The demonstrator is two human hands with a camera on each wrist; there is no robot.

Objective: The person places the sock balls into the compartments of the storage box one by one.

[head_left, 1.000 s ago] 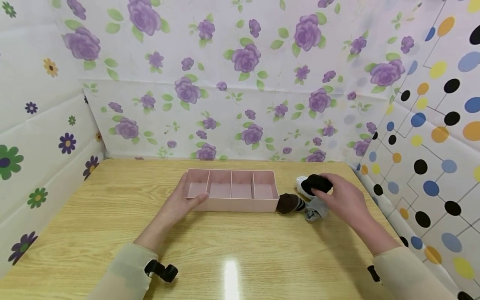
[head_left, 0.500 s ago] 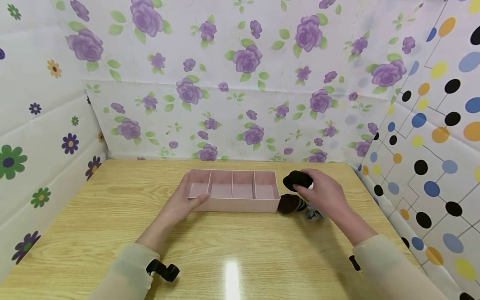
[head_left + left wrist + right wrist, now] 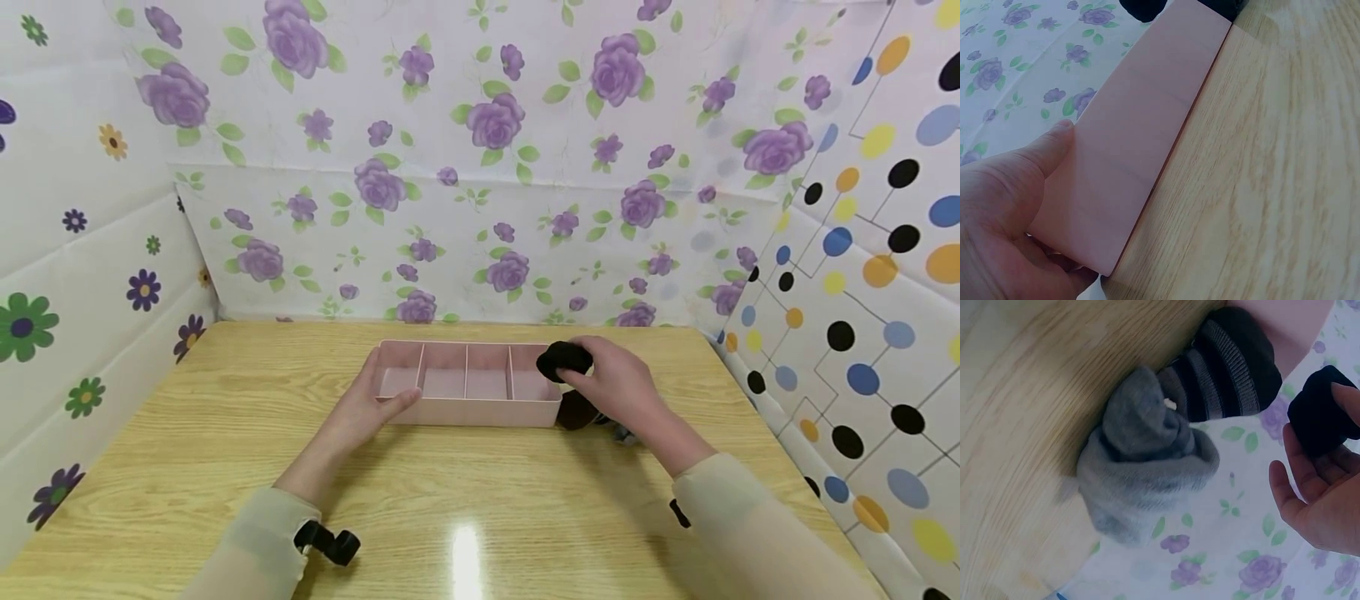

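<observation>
A pink box (image 3: pixel 472 412) with several compartments in a row stands on the table. My left hand (image 3: pixel 367 406) grips its left end, the thumb on the front wall. In the left wrist view, that hand (image 3: pixel 1016 206) holds the box's near corner. My right hand (image 3: pixel 618 383) pinches a rolled black sock (image 3: pixel 562 361) over the box's right-end compartment. Beside the box's right end lies a rolled dark striped sock (image 3: pixel 1229 369). A balled grey sock (image 3: pixel 1147 469) lies next to it, mostly hidden by my right hand in the head view.
The wooden table (image 3: pixel 375 508) extends to a flowered sheet (image 3: pixel 450 250) at the back. A sheet with coloured dots (image 3: pixel 862 333) hangs on the right, another flowered one (image 3: pixel 97 333) on the left.
My right hand has carried the black sock leftward, from beside the other socks to above the box's right end. A white item seen behind it earlier is now hidden. My left hand keeps its grip.
</observation>
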